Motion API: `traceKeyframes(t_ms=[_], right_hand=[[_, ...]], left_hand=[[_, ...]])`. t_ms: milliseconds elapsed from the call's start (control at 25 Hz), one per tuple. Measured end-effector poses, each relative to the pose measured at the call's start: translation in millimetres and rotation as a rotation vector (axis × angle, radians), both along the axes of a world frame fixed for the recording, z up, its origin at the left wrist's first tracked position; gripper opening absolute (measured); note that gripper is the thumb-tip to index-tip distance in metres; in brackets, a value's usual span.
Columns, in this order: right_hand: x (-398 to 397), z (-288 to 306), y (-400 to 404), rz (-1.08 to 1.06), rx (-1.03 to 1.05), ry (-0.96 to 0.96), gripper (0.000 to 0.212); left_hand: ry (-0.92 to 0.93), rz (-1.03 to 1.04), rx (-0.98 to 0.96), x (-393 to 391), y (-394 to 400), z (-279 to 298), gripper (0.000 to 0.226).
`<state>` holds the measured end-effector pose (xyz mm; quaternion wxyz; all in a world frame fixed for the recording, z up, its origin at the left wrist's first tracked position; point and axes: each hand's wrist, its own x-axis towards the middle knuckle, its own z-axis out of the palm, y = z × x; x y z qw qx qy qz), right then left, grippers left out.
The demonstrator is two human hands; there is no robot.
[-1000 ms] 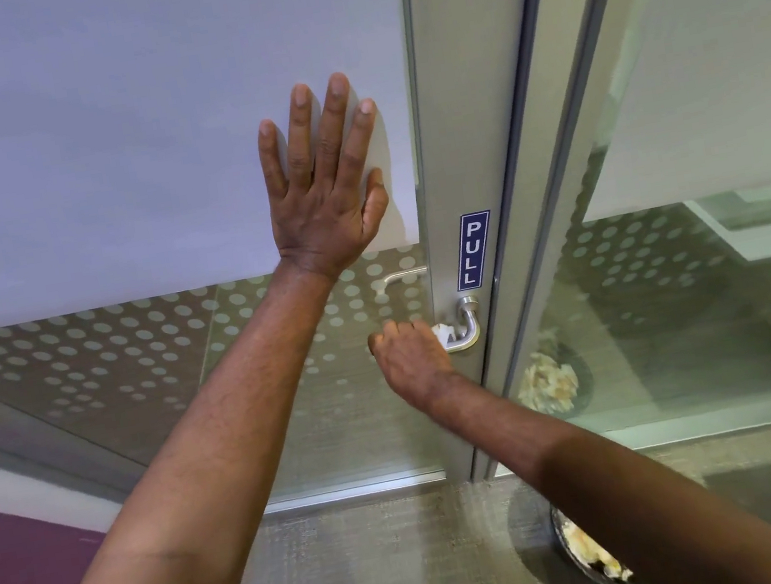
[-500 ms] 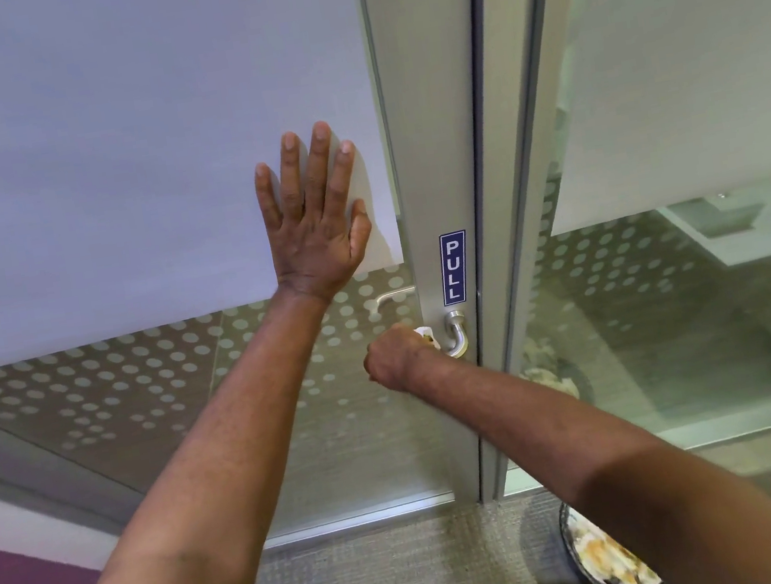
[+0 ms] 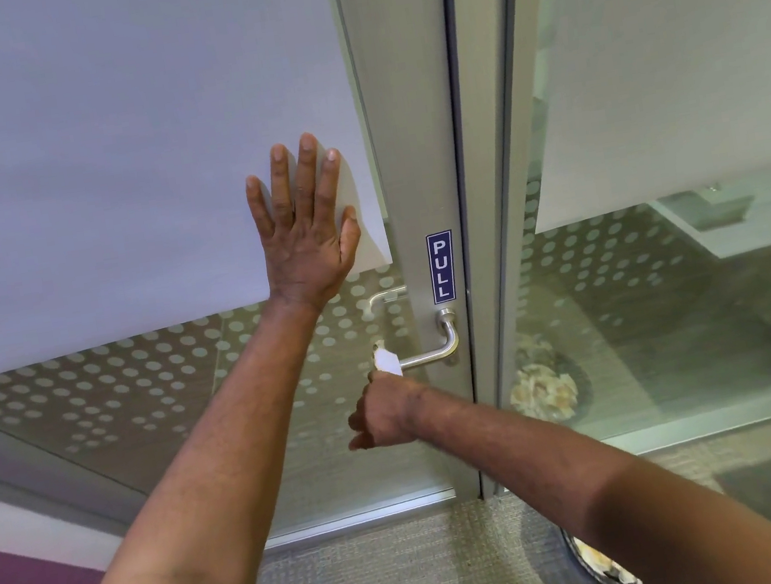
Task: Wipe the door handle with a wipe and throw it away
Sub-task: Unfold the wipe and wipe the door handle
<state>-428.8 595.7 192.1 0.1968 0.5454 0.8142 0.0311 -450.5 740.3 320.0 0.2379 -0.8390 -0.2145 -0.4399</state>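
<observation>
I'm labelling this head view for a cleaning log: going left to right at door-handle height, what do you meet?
White wipe at the free end of the lever, held by the right hand → door handle → PULL sign just above the handle's base → door frame → pile of used wipes seen through the glass.

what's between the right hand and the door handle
In the head view, a white wipe lies between them: the right hand presses it from below against the free end of the door handle.
</observation>
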Motion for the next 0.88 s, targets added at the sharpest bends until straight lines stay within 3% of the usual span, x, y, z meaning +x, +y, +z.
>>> traceKeyframes(t_ms=[160,440,560,720,880], right_hand=[[6.0,-25.5,-43.2,0.004,0.125,0.102,0.035],[49.2,-77.0,-119.5,-0.133,0.24,0.419,0.029],[73.3,-89.0,-152.2,-0.379,0.169,0.578,0.032],[111.0,-121.7,-201.6,-0.744,0.187,0.601,0.028],[134.6,-150.8,-241.9,-1.281,0.356,1.059,0.025]], left_hand=[[-0.008,-0.008,-0.068,3.0,-8.8,-6.5,0.071],[-0.074,0.005,-0.122,12.2,-22.0,-18.1,0.071],[-0.117,0.023,-0.134,18.3,-28.5,-21.2,0.071],[-0.141,0.033,-0.179,28.3,-35.0,-28.2,0.071],[-0.149,0.0,-0.231,41.3,-49.6,-46.8,0.066]])
